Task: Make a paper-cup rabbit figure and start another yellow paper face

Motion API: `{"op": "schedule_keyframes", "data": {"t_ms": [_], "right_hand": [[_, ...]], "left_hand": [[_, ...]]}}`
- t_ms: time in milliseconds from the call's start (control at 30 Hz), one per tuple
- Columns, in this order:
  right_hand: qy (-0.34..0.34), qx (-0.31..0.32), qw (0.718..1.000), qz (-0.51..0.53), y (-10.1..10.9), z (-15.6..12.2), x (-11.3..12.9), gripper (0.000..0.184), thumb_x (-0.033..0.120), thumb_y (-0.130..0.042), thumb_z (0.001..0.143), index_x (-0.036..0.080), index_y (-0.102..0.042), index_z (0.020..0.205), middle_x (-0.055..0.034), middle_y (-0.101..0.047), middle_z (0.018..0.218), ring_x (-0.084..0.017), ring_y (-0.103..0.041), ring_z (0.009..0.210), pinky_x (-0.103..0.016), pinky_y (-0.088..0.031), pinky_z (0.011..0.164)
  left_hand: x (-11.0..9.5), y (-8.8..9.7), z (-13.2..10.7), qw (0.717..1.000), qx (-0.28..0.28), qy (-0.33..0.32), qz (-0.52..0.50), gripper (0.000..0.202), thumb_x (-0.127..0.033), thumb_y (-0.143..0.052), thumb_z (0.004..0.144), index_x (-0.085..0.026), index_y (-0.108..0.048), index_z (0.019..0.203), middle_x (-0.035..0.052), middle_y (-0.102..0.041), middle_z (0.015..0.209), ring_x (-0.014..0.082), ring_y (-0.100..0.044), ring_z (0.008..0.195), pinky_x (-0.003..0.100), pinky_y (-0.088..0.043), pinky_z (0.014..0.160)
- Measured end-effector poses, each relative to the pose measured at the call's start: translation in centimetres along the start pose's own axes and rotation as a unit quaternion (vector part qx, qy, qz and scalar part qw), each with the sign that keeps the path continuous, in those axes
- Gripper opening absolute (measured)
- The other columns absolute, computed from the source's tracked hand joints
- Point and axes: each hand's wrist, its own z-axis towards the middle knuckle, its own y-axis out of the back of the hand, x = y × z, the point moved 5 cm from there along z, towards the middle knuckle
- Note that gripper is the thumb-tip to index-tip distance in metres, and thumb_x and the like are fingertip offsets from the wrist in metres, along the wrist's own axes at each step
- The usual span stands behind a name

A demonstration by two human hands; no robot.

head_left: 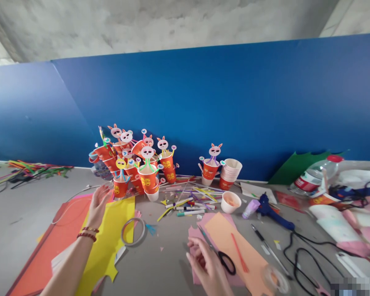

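Note:
My left hand (99,205) reaches forward with its fingers stretched out, resting over the yellow paper sheet (111,238) and close to a cluster of red paper cups topped with bunny faces (132,164). It holds nothing. My right hand (207,265) is low in the middle, fingers curled at the edge of a pink paper piece (195,236), right beside black-handled scissors (223,257) lying on an orange paper sheet (234,246). What the right fingers pinch is hard to make out.
A tape roll (132,231), markers and straws (188,201), a white cup (230,201), stacked cups (231,170), a blue glue gun (273,213) with black cord, a water bottle (314,176) and pipe cleaners (27,170) lie on the grey table before a blue wall.

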Motion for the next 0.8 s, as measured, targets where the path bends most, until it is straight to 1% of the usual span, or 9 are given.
{"op": "schedule_keyframes", "data": {"t_ms": [167,333,400,467,533,600,667,700,800], "right_hand": [[-0.001,-0.002,1.000,-0.007,0.0,0.0,-0.1,0.029,0.042,-0.054,0.098,0.022,-0.060,0.118,-0.0051,-0.071,0.093,-0.015,-0.067,0.064,-0.022,-0.055,0.058],[0.000,-0.001,1.000,-0.023,0.1,0.1,0.2,0.028,0.042,-0.055,0.097,0.021,-0.061,0.115,-0.0032,-0.071,0.084,-0.017,-0.069,0.069,-0.024,-0.056,0.065],[-0.005,-0.002,1.000,-0.026,0.1,0.1,0.4,0.028,0.042,-0.053,0.098,0.021,-0.061,0.114,-0.0028,-0.071,0.080,-0.018,-0.070,0.072,-0.025,-0.057,0.068],[-0.015,0.001,1.000,-0.021,0.0,0.1,0.4,0.030,0.044,-0.052,0.098,0.021,-0.062,0.114,-0.0033,-0.070,0.081,-0.018,-0.070,0.070,-0.025,-0.057,0.067],[-0.025,0.000,1.000,-0.014,-0.1,-0.1,0.3,0.032,0.045,-0.051,0.098,0.020,-0.062,0.115,-0.0038,-0.070,0.083,-0.018,-0.070,0.068,-0.025,-0.057,0.065],[-0.026,-0.006,0.999,-0.016,-0.1,-0.2,0.2,0.032,0.045,-0.052,0.097,0.020,-0.062,0.115,-0.0045,-0.070,0.084,-0.018,-0.070,0.069,-0.026,-0.057,0.066],[-0.027,-0.009,0.999,-0.019,-0.1,-0.2,0.2,0.031,0.043,-0.054,0.096,0.020,-0.062,0.115,-0.0049,-0.071,0.084,-0.019,-0.070,0.071,-0.026,-0.057,0.067],[-0.029,-0.007,0.999,-0.018,-0.1,-0.2,0.1,0.030,0.042,-0.054,0.096,0.020,-0.062,0.115,-0.0051,-0.071,0.085,-0.019,-0.070,0.072,-0.026,-0.057,0.067],[-0.030,0.005,0.999,-0.012,-0.3,-0.1,0.1,0.027,0.036,-0.055,0.095,0.020,-0.062,0.116,-0.0056,-0.071,0.090,-0.018,-0.070,0.072,-0.026,-0.056,0.068]], "left_hand": [[-1.0,-0.5,-1.8,0.998,-0.003,-0.043,0.052,0.059,-0.058,-0.069,0.079,-0.023,-0.056,0.124,0.0116,-0.063,0.130,0.0325,-0.059,0.123,0.047,-0.052,0.100],[-4.2,-1.9,-4.2,0.985,-0.010,-0.127,0.115,0.038,-0.047,-0.067,0.086,-0.022,-0.063,0.114,0.0105,-0.059,0.132,0.0315,-0.054,0.125,0.050,-0.049,0.102],[-6.2,-4.0,-6.2,0.962,0.054,-0.213,0.159,0.018,-0.036,-0.064,0.090,-0.022,-0.067,0.099,0.0088,-0.065,0.118,0.0287,-0.060,0.116,0.050,-0.049,0.102],[-8.0,-7.2,-9.4,0.916,0.173,-0.310,0.185,0.009,-0.024,-0.059,0.093,-0.023,-0.067,0.097,0.0078,-0.069,0.108,0.0268,-0.063,0.110,0.048,-0.051,0.098],[-8.9,-10.2,-13.0,0.869,0.284,-0.356,0.195,0.011,-0.019,-0.055,0.094,-0.023,-0.066,0.096,0.0087,-0.070,0.110,0.0271,-0.062,0.116,0.047,-0.053,0.098],[-8.7,-13.1,-16.1,0.806,0.387,-0.370,0.251,0.020,-0.021,-0.055,0.094,-0.026,-0.065,0.110,0.0080,-0.067,0.126,0.0279,-0.057,0.125,0.048,-0.050,0.103],[-8.3,-15.2,-18.0,0.770,0.432,-0.374,0.283,0.033,-0.028,-0.058,0.093,-0.028,-0.060,0.126,0.0086,-0.062,0.138,0.0292,-0.054,0.130,0.049,-0.049,0.106],[-8.0,-16.2,-18.2,0.767,0.436,-0.366,0.295,0.038,-0.030,-0.057,0.093,-0.028,-0.057,0.131,0.0090,-0.059,0.142,0.0290,-0.054,0.131,0.048,-0.048,0.107],[-7.0,-18.8,-17.1,0.786,0.414,-0.312,0.336,0.043,-0.030,-0.055,0.094,-0.025,-0.053,0.136,0.0097,-0.058,0.143,0.0265,-0.053,0.132,0.043,-0.046,0.110]]}}
